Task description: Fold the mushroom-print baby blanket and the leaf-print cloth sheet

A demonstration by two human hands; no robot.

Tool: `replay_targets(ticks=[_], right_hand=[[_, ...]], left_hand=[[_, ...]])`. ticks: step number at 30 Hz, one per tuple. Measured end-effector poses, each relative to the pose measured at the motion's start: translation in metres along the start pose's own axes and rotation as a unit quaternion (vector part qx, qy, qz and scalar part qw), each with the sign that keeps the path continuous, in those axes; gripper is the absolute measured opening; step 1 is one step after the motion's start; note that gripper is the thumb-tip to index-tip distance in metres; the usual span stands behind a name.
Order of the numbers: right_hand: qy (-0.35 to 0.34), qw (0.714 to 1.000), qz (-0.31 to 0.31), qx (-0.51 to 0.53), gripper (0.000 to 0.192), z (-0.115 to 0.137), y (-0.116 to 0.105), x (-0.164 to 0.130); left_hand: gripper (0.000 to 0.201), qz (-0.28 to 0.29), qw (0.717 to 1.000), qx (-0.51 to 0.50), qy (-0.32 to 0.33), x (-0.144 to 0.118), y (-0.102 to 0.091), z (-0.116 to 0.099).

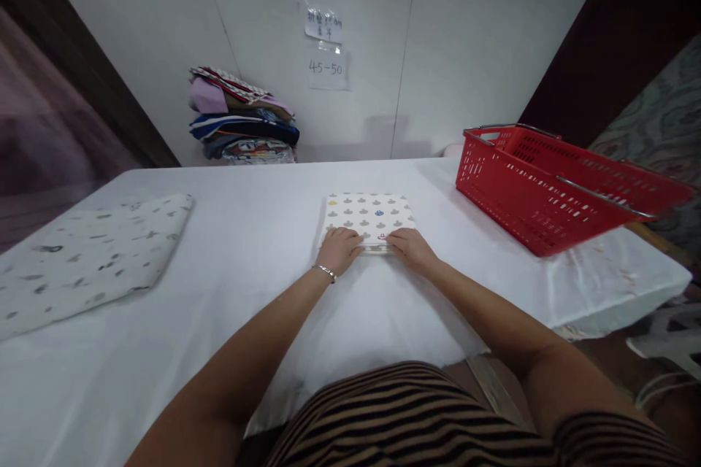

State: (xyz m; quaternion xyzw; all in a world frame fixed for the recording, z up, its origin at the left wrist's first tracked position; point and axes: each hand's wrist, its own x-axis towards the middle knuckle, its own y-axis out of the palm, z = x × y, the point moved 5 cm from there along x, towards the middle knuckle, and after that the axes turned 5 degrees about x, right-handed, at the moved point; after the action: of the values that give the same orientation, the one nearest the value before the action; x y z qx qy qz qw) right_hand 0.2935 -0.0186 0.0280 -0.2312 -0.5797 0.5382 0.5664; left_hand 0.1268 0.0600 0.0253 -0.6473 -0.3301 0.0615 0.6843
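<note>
Both my hands, left and right, press flat on the folded patterned cloth at twelve o'clock on the surface (fingers spread, nothing gripped). Folding looks finished; red basket at two o'clock.

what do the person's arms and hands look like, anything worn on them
Both forearms are bare, with no long sleeves or gloves. The left hand has a thin silver bracelet at the wrist. The right hand shows no jewellery. A brown and black striped top has a short sleeve at the right upper arm.
</note>
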Motion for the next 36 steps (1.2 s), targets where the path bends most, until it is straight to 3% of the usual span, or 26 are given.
replay_targets(ticks=[5,12,18,30,36], right_hand=[[-0.004,0.999,0.001,-0.032,0.025,-0.003,0.005,0.004],[-0.022,0.997,-0.046,-0.051,0.026,0.003,0.006,-0.004],[-0.030,0.998,-0.018,-0.048,0.029,0.007,0.007,-0.010],[-0.051,0.997,-0.044,-0.041,0.028,0.008,0.012,-0.011],[-0.030,0.999,-0.041,0.010,0.027,0.009,0.010,-0.015]], left_hand=[[0.022,0.017,1.000,-0.009,-0.024,0.007,0.007,-0.001],[0.021,0.021,0.999,0.019,0.021,0.006,0.004,-0.006],[0.016,0.005,1.000,0.024,0.013,0.004,0.002,-0.010],[0.019,-0.008,0.998,0.036,0.046,0.002,-0.004,-0.024],[0.015,-0.001,0.996,0.062,0.064,-0.001,0.010,-0.036]])
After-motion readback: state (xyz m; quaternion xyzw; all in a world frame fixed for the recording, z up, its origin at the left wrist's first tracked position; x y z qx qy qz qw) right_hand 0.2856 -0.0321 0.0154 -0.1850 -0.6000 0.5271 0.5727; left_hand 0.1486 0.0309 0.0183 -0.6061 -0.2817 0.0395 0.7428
